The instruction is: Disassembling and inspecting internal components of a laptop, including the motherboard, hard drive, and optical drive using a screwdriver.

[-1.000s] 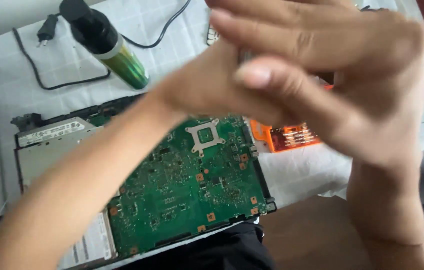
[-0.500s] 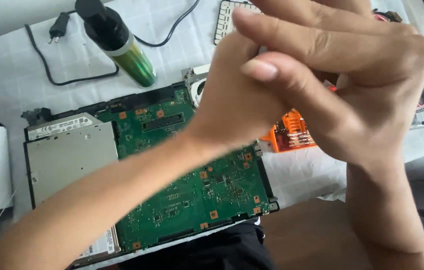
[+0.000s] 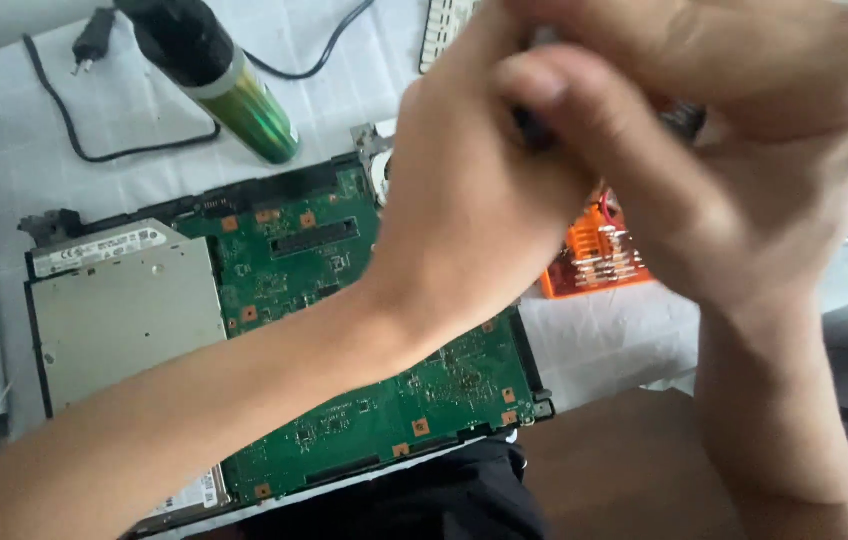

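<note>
A white, faintly gridded cloth (image 3: 144, 150) covers the work surface and fills most of the view under soft, even daylight that throws only faint shadows. At the cloth's lower right edge a dark brown wooden tabletop (image 3: 624, 470) shows bare, the cloth ending there in a rumpled border. Along the cloth's top left corner runs a pale grey band (image 3: 4, 25), too little of it in view to tell what it is.
</note>
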